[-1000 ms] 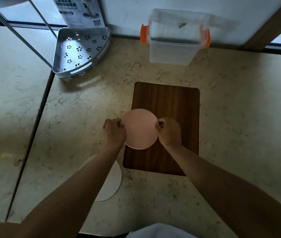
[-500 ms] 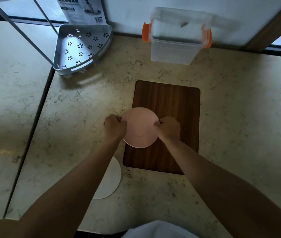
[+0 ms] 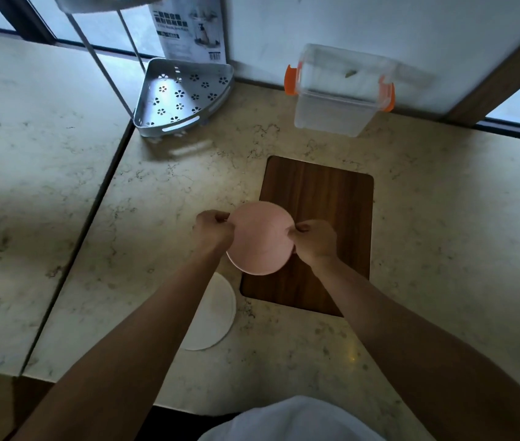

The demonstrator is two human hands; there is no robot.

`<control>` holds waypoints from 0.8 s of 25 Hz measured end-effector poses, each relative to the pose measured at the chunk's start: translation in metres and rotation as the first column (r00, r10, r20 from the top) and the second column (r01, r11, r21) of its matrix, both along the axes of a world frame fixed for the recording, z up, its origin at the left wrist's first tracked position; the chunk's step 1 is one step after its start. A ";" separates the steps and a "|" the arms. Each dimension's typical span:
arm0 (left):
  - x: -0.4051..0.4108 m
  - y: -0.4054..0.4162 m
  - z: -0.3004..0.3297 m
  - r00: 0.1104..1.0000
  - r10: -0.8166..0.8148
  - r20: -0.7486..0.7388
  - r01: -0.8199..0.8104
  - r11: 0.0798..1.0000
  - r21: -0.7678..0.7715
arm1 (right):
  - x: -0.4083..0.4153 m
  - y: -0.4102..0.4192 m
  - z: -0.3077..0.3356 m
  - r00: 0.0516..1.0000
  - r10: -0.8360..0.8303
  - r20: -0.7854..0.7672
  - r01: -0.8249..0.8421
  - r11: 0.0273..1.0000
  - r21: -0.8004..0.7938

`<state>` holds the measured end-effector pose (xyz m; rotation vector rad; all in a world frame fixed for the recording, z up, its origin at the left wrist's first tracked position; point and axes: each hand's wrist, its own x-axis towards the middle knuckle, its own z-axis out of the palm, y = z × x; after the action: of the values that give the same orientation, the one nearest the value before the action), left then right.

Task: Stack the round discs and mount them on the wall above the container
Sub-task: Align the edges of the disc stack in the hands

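Note:
A pink round disc [image 3: 260,238] is held flat over the near left corner of a dark wooden board [image 3: 319,198]. My left hand [image 3: 212,229] pinches its left rim and my right hand [image 3: 314,240] pinches its right rim. A white round disc [image 3: 215,313] lies on the marble counter below my left forearm, which covers part of it. The clear plastic container [image 3: 336,100] with orange clips stands at the back against the white wall [image 3: 315,23].
A grey triangular corner shelf [image 3: 182,97] with flower cut-outs sits at the back left, with thin metal rods [image 3: 109,68] rising from it and a printed card [image 3: 190,27] behind. A seam [image 3: 93,205] splits the counter on the left. A wooden strip [image 3: 503,74] runs up the wall.
The view has tilted up a little, showing more wall. Both hands keep the pink disc and have shifted their fingers on its rim; it sits slightly higher over the board.

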<state>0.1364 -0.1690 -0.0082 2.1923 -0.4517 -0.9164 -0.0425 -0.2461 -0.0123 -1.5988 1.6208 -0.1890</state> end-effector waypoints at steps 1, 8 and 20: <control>0.004 0.008 0.003 1.000 0.013 -0.008 -0.013 1.000 -0.010 | 0.002 0.007 0.002 1.000 -0.001 0.029 0.001 1.000 0.021; 0.031 0.102 0.000 0.997 0.038 -0.064 -0.038 0.999 -0.002 | 0.028 0.084 -0.009 0.994 0.012 0.112 -0.031 0.986 0.162; 0.051 0.178 -0.019 0.993 0.071 -0.091 -0.067 0.997 0.044 | 0.053 0.156 -0.014 0.994 0.094 -0.065 -0.084 0.987 0.133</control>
<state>0.1877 0.0091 -0.0276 2.1773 -0.3138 -0.9927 0.0103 -0.0896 -0.0259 -1.5887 1.5779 0.0206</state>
